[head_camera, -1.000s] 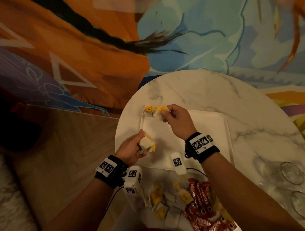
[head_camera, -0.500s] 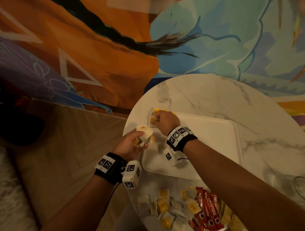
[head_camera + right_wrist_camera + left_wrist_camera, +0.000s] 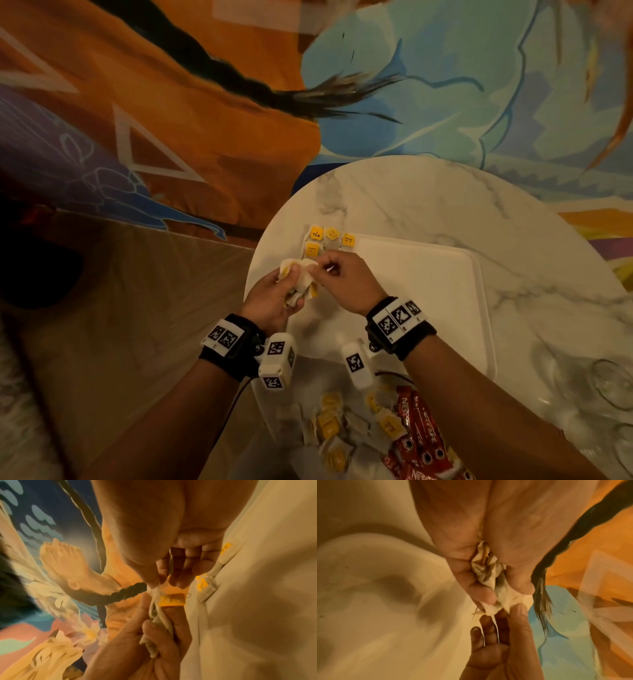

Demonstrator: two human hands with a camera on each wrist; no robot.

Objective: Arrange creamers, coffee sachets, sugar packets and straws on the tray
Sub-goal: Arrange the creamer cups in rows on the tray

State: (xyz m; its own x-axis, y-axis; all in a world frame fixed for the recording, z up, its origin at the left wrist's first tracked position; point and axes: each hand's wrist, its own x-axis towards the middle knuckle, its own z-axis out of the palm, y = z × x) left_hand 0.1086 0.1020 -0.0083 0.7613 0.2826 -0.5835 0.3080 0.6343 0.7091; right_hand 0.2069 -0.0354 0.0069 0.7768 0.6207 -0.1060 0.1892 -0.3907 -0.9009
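Four yellow-labelled packets (image 3: 327, 240) sit at the tray's (image 3: 428, 274) far left corner, while the left hand (image 3: 274, 301) clutches a bunch of packets (image 3: 299, 277) and the right hand (image 3: 346, 277) pinches one.

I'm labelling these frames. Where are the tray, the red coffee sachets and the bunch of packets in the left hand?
tray (image 3: 428, 284), head view, bare floor.
red coffee sachets (image 3: 419, 442), head view, pile's middle.
bunch of packets (image 3: 301, 277), head view, white paper.
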